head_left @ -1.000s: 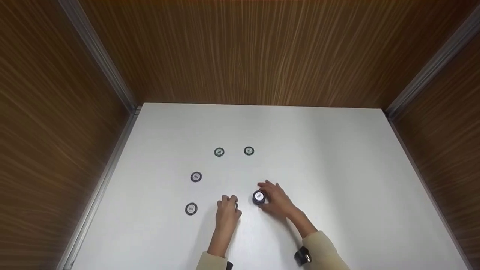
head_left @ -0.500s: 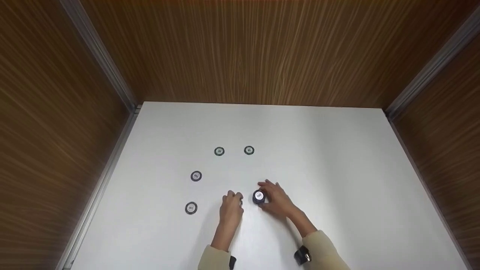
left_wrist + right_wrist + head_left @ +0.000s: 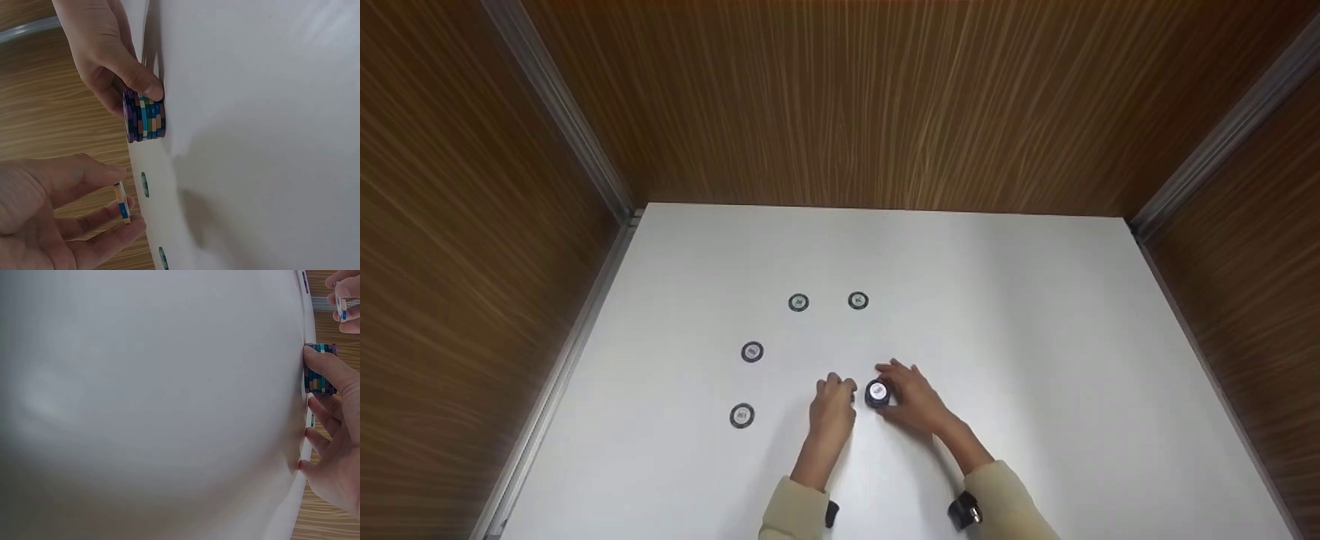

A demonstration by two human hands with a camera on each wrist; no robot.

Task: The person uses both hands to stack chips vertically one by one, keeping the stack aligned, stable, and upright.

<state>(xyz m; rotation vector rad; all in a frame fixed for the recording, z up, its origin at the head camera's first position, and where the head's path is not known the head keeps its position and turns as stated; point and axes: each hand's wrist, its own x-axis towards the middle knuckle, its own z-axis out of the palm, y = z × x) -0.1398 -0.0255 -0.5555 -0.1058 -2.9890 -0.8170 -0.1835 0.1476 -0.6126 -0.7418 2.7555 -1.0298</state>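
A stack of several poker chips (image 3: 145, 119) stands on the white table, with a dark-edged, white-centred chip on top in the head view. My right hand (image 3: 913, 397) holds this stack from its right side, thumb and fingers around the edge. Just left of the stack, my left hand (image 3: 832, 409) pinches a single poker chip (image 3: 122, 202) by its rim between thumb and fingers. That chip has orange and blue edge marks and is held above the table. In the right wrist view the left hand (image 3: 350, 301) with its chip appears beyond the stack.
Two green-rimmed chips (image 3: 799, 302) lie flat farther back on the white table (image 3: 997, 315). A purple-rimmed chip (image 3: 752, 352) and a dark-rimmed chip (image 3: 742, 415) lie at the left. Wood-grain panels (image 3: 840, 105) enclose the back and sides.
My left hand has moved right and slightly away from me, carrying its chip closer to the stack. The right hand and the stack have stayed in place.
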